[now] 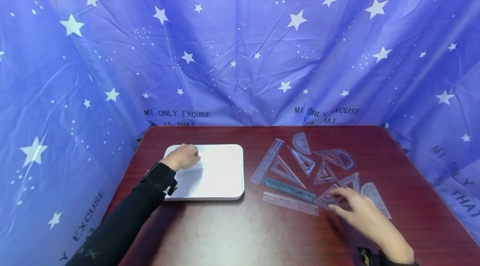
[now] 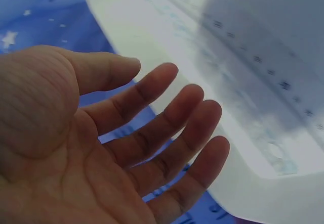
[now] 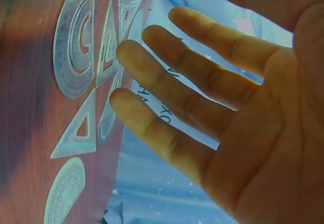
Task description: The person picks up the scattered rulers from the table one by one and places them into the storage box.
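My left hand (image 1: pixel 183 157) hovers over the left side of a white tray (image 1: pixel 225 193), its fingers loosely bent with nothing between them in the left wrist view. Clear rulers lie in the tray, one with printed numbers (image 2: pixel 258 59). On the right, my right hand (image 1: pixel 361 212) hangs above the table with loosely spread, bare fingers. Just beyond its fingertips is a clear drawing piece (image 1: pixel 327 196), partly covered by the hand. A set square (image 1: pixel 351 181) and a protractor (image 1: pixel 376 199) lie close by. The right wrist view shows a protractor (image 3: pixel 66 188) and a set square (image 3: pixel 83 130) flat on the wood.
Between tray and right hand lie a clear ruler (image 1: pixel 290 204), a teal ruler (image 1: pixel 288 190) and another slanted ruler (image 1: pixel 267 162). Several set squares and protractors (image 1: pixel 301 143) spread behind them. The dark red table (image 1: pixel 210 232) meets a blue star-printed curtain (image 1: pixel 240 70).
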`<action>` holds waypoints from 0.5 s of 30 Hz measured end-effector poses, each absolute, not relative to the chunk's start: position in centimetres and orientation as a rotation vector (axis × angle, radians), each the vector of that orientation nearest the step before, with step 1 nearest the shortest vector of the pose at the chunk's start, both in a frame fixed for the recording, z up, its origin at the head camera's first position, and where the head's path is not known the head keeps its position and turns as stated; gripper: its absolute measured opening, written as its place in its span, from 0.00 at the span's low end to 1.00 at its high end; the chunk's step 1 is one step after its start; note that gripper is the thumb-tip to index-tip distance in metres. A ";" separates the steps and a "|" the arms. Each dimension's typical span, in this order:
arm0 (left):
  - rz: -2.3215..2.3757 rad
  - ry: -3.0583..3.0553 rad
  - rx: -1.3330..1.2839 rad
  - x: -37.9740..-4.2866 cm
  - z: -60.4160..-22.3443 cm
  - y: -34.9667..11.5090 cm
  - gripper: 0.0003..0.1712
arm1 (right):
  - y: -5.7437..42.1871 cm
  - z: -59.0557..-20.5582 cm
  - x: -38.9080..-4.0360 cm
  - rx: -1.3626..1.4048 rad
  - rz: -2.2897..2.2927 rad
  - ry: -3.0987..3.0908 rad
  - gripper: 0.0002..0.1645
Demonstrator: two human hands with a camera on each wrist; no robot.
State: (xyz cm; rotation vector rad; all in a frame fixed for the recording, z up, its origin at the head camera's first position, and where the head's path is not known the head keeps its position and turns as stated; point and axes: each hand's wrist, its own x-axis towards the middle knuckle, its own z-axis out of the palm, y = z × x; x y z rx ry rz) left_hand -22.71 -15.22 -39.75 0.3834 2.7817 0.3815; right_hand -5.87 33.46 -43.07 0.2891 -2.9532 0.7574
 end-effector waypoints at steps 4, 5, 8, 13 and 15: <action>0.440 2.821 0.398 -21.6 -38.5 -14.2 0.13 | 32.8 -42.7 -6.8 0.298 0.728 -2.941 0.20; 0.455 2.837 0.412 -21.2 -38.2 -13.9 0.13 | 32.6 -42.6 -7.1 0.297 0.712 -2.933 0.21; 0.497 2.890 0.451 -19.9 -37.7 -12.9 0.12 | 31.8 -42.2 -8.3 0.303 0.684 -2.899 0.23; 0.552 2.970 0.438 -17.4 -37.2 -10.9 0.15 | 29.9 -41.6 -10.5 0.345 0.643 -2.800 0.26; 0.583 2.996 0.409 -16.5 -37.2 -10.1 0.16 | 29.0 -41.5 -11.5 0.361 0.632 -2.773 0.27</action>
